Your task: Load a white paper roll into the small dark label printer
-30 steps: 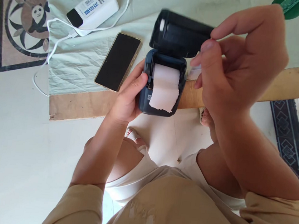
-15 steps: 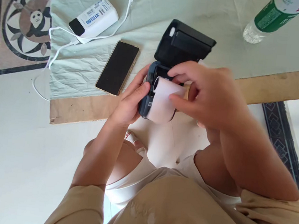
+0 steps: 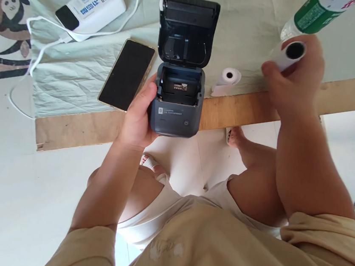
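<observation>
- Landmark: small dark label printer (image 3: 177,103), held at the near edge of the wooden board (image 3: 247,109), lid (image 3: 186,29) flipped up and back, paper bay bare inside.
- Left hand (image 3: 139,118) wraps the printer's left side, thumb on the top edge by the bay, fingers under the body; grip closed firmly on it.
- Right hand (image 3: 294,82) is well to the right of the printer, raised above the board; fingers curled tight around a white paper roll (image 3: 290,54), its dark hollow core facing the camera.
- Second paper roll (image 3: 228,77) lies on the cloth just right of the printer, loose tail of paper trailing toward the board edge; nothing touches it.
- Phone (image 3: 127,74) lies screen-up, dark, just left of the printer, close to the left thumb but apart from it.
- White power bank (image 3: 91,8) sits further left and behind the printer, white cable (image 3: 35,55) looping from it off the cloth.
- Green-labelled bottle (image 3: 313,14) lies behind the right hand, far right of the printer, partly cut by the frame edge.
- Pale green cloth (image 3: 74,78) covers the board under phone, power bank and loose roll.
- Person's knees and beige shirt are below the printer; pale floor beneath.
</observation>
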Demonstrator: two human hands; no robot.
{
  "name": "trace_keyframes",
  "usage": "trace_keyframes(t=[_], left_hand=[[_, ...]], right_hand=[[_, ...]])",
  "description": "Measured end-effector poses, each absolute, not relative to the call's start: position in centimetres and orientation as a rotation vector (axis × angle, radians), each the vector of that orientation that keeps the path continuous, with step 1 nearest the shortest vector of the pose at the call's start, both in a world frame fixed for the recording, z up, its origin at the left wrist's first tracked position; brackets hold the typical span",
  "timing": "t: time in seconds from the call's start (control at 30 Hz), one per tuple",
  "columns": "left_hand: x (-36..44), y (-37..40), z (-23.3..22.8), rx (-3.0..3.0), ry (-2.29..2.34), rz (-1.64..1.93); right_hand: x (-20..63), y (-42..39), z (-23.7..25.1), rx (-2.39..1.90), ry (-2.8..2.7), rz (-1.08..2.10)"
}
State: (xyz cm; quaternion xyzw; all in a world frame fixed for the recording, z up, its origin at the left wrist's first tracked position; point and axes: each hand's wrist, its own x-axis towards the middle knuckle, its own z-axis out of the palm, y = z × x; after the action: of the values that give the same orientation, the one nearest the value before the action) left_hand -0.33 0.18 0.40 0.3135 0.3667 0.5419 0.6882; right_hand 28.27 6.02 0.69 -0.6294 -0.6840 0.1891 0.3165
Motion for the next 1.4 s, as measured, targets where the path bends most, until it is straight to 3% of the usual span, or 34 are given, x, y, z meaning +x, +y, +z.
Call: trace_keyframes(t=[0.13,0.27,0.37,0.5,0.93,1.1,1.27,1.4], left_hand=[[-0.2,0.2,0.3,0.713,0.87,1.207],[-0.2,0.2,0.4,0.732,0.851,1.207],[-0.2,0.2,0.6,0.727,0.813,1.204],[-0.1,0.2,0.7,0.702,0.814,1.241],[-0.1,0.1,0.9,0.763,0.861,1.206],[-0.1,0.1,0.7,0.782,0.822,1.22],[-0.1,0.2,0.5,0.78,0.797,1.237],[-0.2,0.1,0.6,0.767,0.784,1.242]], right_hand=[[28.4,5.7,0.8,-1.741,-1.775,0.266],[26.2,4.0,2.6,-1.473,-1.81,0.02],[23.8,2.8,2.8,-1.24,-2.07,0.045],[21.8,2.6,1.4,-1.459,-2.329,0.276],[19.9,3.0,1.4,-1.783,-1.997,0.323],[20.7,3.2,0.9,-1.602,-1.985,0.425],[21.5,4.4,-0.5,-1.361,-1.613,0.679],[21.5,4.8,-0.3,-1.386,-1.622,0.687]])
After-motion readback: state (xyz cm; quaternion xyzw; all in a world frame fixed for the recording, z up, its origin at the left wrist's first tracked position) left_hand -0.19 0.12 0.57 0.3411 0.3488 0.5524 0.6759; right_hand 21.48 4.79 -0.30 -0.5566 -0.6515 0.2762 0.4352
